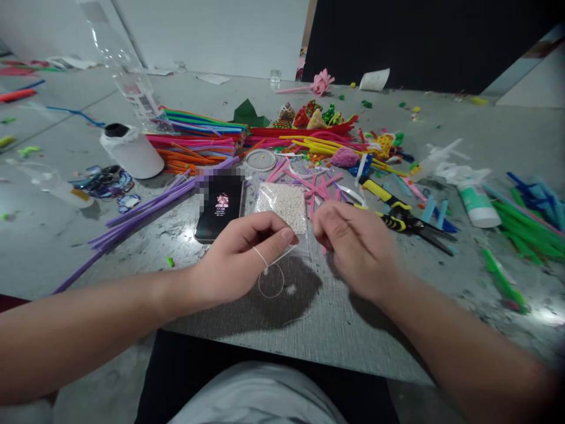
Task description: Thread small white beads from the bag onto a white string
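Note:
My left hand [247, 253] pinches a thin white string [271, 297] between thumb and forefinger. Part of the string hangs below the fingers as a small round loop, with another strand over the thumb. To its right my right hand [353, 244] is closed, thumb against forefinger; whatever it grips is hidden. Behind both hands lies a clear bag of small whitish beads [282, 203]. A dark phone [219, 206] with its screen lit is beside the bag, just past my left wrist.
Yellow-and-black pliers [401, 215] lie past my right hand. Purple pipe cleaners [145, 206] stretch out at left, near a white spool [132, 150] and a clear bottle [128, 70]. Pink strips [320, 188], colourful bundles and a white-green tube [479, 197] cover the table.

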